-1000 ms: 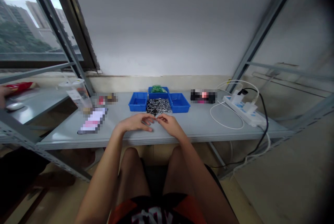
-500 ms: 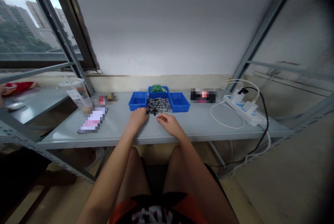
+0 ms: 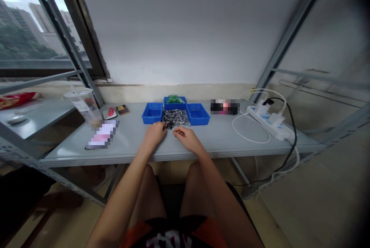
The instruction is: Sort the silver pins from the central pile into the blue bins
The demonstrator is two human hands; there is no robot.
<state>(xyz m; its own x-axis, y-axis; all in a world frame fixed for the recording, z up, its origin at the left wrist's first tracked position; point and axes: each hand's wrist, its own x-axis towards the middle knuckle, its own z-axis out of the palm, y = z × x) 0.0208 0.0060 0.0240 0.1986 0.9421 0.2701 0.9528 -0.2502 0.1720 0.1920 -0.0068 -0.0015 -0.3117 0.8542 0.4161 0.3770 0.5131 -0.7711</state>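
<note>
A heap of small metal screws (image 3: 175, 118), silver with some dark ones at the front left, lies among three blue bins. My left hand (image 3: 155, 134) is at the heap's front left corner, its fingers curled together; what they pinch, if anything, is hidden. Just right of it, my right hand (image 3: 186, 137) rests low over the table in front of the heap. Its thumb and fingers are pressed together, and anything between them is too small to make out. The left blue bin (image 3: 152, 120) and the right blue bin (image 3: 199, 121) flank the heap.
Green packets (image 3: 174, 98) sit in the back blue bin (image 3: 175, 106). A phone (image 3: 102, 134), a lidded plastic cup (image 3: 86, 105) and a small box (image 3: 123, 109) stand left on the grey table (image 3: 130, 148). At right lie a power strip (image 3: 270, 122) and cables.
My left hand has shifted slightly toward me and to the right, its fingertips drawing back from the heap's edge. My right hand stays almost where it was, fingers still together.
</note>
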